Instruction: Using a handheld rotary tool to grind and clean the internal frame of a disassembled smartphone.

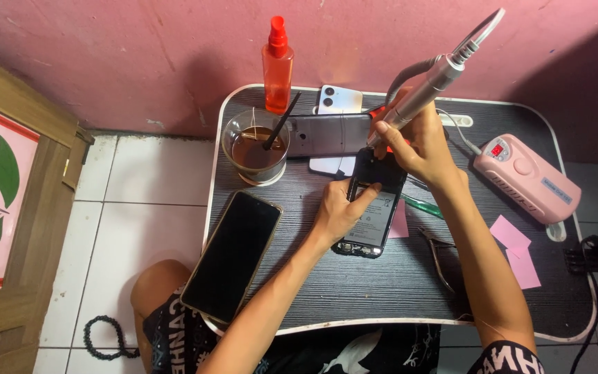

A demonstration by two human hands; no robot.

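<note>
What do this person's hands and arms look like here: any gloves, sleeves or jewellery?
Both arms are bare from the frame's bottom edge to the fingers. The left hand and right hand wear no gloves, and no rings, watch or bracelet show. Short nails. Dark printed clothing shows at the bottom edge.

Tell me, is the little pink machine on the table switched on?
On. The pink machine shows a lit red display on its top, beside the right hand.

Bare arms; black clothing (pixel 327 353) (white print).

Glass (pixel 255 147), bottle (pixel 277 66) block left; front tabletop (pixel 382 291) free.
</note>
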